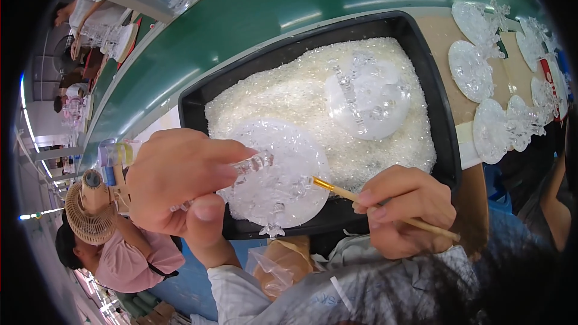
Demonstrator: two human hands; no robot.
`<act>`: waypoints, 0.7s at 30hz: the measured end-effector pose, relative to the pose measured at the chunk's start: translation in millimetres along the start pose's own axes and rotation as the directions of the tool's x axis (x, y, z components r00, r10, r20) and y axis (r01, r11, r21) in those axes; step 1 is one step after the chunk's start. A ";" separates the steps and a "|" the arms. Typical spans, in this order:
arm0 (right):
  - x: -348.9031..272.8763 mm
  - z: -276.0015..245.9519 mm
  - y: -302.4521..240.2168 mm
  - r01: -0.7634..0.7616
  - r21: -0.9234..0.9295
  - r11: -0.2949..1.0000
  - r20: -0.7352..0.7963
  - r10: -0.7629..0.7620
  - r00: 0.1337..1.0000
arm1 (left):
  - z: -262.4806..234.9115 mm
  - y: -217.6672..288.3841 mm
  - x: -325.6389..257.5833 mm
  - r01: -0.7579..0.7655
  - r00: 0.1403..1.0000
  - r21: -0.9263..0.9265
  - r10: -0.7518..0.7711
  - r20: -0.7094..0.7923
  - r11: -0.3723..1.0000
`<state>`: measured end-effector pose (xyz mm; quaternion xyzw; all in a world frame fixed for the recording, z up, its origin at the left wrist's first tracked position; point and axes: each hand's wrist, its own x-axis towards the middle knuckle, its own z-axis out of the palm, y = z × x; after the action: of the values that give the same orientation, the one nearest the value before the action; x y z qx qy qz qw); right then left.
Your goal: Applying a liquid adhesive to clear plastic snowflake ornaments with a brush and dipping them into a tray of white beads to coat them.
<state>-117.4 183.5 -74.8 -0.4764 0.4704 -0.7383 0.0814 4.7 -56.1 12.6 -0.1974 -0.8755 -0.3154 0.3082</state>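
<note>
- Two hands work over a black tray [442, 114] filled with clear glittering granules [283, 93]; the tray sits on a bench [439, 33] beside a green conveyor belt [253, 6].
- One clear round disc [283, 183] with small crystal-like studs hangs above the tray's near edge, its flat face turned up toward the camera. It looks light, stiff and brittle, and likely slippery, so the rim or the stem is the sound place to take it, not the studded face.
- Left hand [177, 183] is closed around a clear ridged stem [253, 162], thumb below and fingers above. The stem's long axis runs from lower left to upper right, its free end pointing over the disc; whether stem and disc are joined I cannot tell.
- Right hand [406, 207] pinches a thin wooden brush [337, 189] like a pen. Its long axis slants from lower right up to the left, the gold ferrule end touching the disc's right rim. It is light and stiff, and held at mid-shaft.
- Second domed disc [367, 96] lies on the granules farther back; more finished discs [472, 72] lie on the bench at right.
</note>
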 end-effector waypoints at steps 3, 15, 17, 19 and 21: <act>-4.1 0.4 -0.5 0.006 -0.001 1.000 -0.039 -0.006 0.999 | 9.0 0.8 -2.2 -0.002 0.997 0.070 0.008 -0.083 0.998; 0.1 -0.3 -7.4 0.037 -0.075 0.996 0.134 -0.026 0.991 | 37.3 22.5 1.6 0.254 0.933 0.150 -0.202 -0.297 0.955; 0.7 -1.8 -6.4 0.029 -0.041 0.999 0.130 -0.024 0.991 | 36.0 23.5 1.1 0.246 0.939 0.174 -0.190 -0.286 0.953; -0.8 -1.4 -6.2 0.021 -0.014 1.000 0.123 -0.019 0.992 | 35.3 25.2 0.9 0.291 0.929 0.168 -0.236 -0.285 0.942; -5.4 3.6 -4.1 -0.006 -0.048 0.999 0.047 0.008 0.999 | 39.7 24.8 1.4 0.291 0.918 0.147 -0.232 -0.322 0.945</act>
<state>-110.3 186.6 -74.6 -0.4938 0.4877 -0.7151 0.0836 0.6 -11.3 -0.1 0.0028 -0.8632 -0.2945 0.4101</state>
